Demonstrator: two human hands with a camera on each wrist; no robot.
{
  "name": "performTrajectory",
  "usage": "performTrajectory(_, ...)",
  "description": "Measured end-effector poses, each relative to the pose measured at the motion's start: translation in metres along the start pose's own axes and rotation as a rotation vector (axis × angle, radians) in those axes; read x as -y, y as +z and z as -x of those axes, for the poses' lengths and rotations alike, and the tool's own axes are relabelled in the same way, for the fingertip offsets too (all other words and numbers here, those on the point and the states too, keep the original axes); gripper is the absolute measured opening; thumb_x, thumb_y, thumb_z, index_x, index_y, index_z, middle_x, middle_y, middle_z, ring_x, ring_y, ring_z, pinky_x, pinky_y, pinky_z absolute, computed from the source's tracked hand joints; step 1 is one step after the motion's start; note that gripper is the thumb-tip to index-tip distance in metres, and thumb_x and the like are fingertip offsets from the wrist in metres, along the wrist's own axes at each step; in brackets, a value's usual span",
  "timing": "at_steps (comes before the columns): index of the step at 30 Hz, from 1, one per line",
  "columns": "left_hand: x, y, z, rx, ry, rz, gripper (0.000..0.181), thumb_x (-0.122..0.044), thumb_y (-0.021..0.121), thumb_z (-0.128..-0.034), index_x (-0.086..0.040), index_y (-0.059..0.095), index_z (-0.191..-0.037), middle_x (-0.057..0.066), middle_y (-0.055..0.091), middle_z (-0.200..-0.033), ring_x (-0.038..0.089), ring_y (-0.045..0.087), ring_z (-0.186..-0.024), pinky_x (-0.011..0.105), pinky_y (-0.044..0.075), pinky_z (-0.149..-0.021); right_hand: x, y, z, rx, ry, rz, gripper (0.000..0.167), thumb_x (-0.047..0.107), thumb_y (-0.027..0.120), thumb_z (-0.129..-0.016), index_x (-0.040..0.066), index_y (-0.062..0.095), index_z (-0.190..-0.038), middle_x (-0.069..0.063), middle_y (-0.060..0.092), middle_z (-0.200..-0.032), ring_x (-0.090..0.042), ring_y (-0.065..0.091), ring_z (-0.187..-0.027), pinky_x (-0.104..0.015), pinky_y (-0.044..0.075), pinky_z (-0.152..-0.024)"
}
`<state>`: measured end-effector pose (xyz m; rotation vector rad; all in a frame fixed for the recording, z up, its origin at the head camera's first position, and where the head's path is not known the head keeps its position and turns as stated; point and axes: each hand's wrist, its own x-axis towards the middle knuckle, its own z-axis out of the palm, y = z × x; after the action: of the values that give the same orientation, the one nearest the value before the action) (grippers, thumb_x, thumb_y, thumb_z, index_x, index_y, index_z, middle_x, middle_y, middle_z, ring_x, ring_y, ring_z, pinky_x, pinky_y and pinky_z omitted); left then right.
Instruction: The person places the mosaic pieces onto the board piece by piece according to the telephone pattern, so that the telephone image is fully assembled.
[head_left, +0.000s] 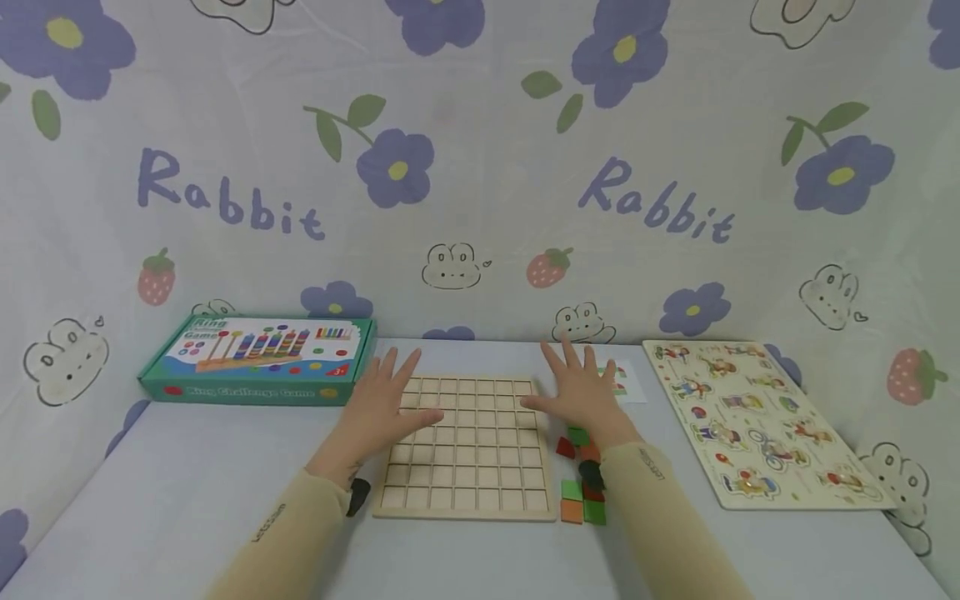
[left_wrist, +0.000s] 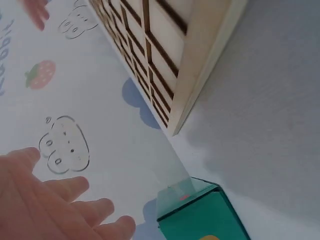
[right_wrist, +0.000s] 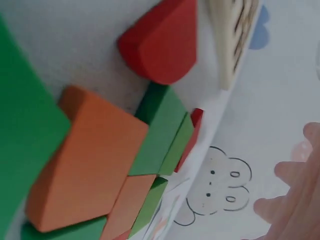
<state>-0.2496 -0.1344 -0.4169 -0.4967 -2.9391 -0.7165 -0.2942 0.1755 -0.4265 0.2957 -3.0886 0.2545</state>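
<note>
A square wooden grid board (head_left: 467, 479) lies flat on the table between both hands. My left hand (head_left: 382, 408), fingers spread, hovers over its far left side and holds nothing. Over the far right side my right hand (head_left: 581, 392) is spread out too, also holding nothing. Beneath and beside the right forearm sit small coloured blocks, among them an orange block (head_left: 572, 511), a light green block (head_left: 572, 489) and a red block (head_left: 566, 448). In the right wrist view a red block with a rounded side (right_wrist: 165, 45) lies near an orange block (right_wrist: 95, 155). The right sleeve and wrist camera hide some blocks.
A green Ring Challenge Game box (head_left: 262, 392) stands at the back left. Behind the right hand lies a white card (head_left: 630, 383) with coloured marks, partly covered. A picture puzzle board (head_left: 765, 425) rests on the right. A patterned cloth (head_left: 480, 167) hangs behind the table.
</note>
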Motion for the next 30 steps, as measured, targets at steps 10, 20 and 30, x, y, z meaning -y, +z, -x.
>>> performTrajectory(10,-0.003,-0.003,0.040,0.056,-0.125,0.371,0.101,-0.064,0.061,-0.0753,-0.027,0.004,-0.150,0.005,0.008,-0.156,0.030,0.009,-0.142,0.057,0.016,-0.108,-0.013,-0.007,0.028,-0.020,0.027,-0.150,0.099,0.071,0.053,-0.075,0.020,0.012,-0.150,-0.020,0.010,-0.153,-0.053,0.010,-0.135,-0.073,0.008,-0.097)
performTrajectory(20,-0.009,-0.005,0.058,0.087,-0.271,0.408,0.103,-0.063,0.061,-0.0753,-0.017,0.007,-0.150,0.022,0.031,-0.145,0.039,0.037,-0.128,0.056,0.035,-0.097,-0.028,-0.012,0.048,-0.061,0.048,-0.335,0.093,0.062,0.056,-0.080,0.016,0.015,-0.149,-0.020,0.010,-0.153,-0.048,0.011,-0.137,-0.068,0.015,-0.100)
performTrajectory(30,-0.002,-0.007,0.065,0.214,-0.393,0.366,0.103,-0.060,0.064,-0.0747,-0.013,0.011,-0.149,0.015,0.060,-0.099,0.024,0.057,-0.086,0.040,0.047,-0.071,-0.047,-0.014,0.059,-0.075,0.097,-0.535,0.066,0.028,0.057,-0.090,0.007,0.027,-0.145,-0.024,0.039,-0.138,-0.034,0.053,-0.100,-0.045,0.046,-0.081)
